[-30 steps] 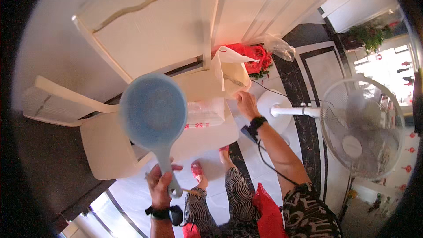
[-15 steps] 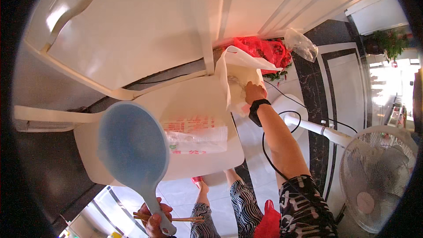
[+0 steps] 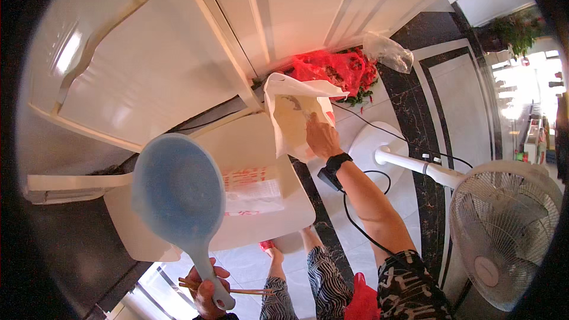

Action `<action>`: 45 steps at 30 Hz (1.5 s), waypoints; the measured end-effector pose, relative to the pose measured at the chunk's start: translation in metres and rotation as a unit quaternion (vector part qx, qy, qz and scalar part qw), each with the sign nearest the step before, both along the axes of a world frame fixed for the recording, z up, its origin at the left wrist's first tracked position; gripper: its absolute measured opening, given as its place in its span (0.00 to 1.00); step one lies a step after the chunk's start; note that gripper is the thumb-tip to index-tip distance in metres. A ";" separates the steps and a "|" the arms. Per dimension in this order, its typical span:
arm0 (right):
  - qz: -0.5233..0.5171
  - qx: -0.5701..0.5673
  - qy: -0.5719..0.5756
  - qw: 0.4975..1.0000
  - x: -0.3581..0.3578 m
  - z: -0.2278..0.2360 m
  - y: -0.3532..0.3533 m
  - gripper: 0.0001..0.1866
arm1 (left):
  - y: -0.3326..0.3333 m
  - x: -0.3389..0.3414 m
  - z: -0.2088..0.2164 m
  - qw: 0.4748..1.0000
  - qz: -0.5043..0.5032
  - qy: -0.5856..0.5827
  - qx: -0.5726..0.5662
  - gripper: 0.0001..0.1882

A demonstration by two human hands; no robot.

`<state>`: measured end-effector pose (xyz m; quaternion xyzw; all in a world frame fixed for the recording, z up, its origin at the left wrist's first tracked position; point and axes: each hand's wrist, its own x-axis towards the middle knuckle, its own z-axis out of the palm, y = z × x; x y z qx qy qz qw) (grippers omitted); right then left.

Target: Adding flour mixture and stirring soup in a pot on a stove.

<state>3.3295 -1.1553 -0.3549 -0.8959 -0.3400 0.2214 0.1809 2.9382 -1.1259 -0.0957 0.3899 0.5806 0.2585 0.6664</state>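
A blue plastic dipper [image 3: 178, 195] with a round bowl is raised over the left side of the white bench. Its handle is in my left hand [image 3: 207, 290], which also clasps a pair of wooden chopsticks [image 3: 252, 291] crosswise. My right hand [image 3: 322, 136] reaches into the mouth of an open white bag [image 3: 284, 136] with a pale inside. Its fingers are bent together near a translucent, whitish bit; what they grip I cannot make out. A black band with a dark device [image 3: 333, 170] circles the right wrist.
A printed plastic packet [image 3: 255, 192] lies on the white bench [image 3: 290, 213]. Behind the bag are a red plastic bag [image 3: 320, 66] of red and green produce and a clear bag [image 3: 388, 53]. A fan [image 3: 504, 231] and its cable stand at right; white cabinet doors [image 3: 148, 65] rise behind.
The view has shifted, so the bench and bag sit farther left. My right hand has turned within the bag's mouth, and the bag gapes wider. My left hand keeps the dipper and chopsticks.
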 end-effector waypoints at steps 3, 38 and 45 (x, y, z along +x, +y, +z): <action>-0.035 0.018 0.010 0.999 0.003 -0.019 0.003 0.15 | 0.000 0.006 0.000 1.000 -0.021 -0.001 -0.012 0.32; -0.336 0.270 0.487 0.759 -0.091 0.236 -0.110 0.21 | 0.049 0.041 0.001 0.955 -0.294 -0.026 0.002 0.14; -0.255 0.282 0.422 0.823 -0.135 0.274 -0.104 0.23 | 0.049 0.040 0.000 0.954 -0.292 -0.061 -0.008 0.15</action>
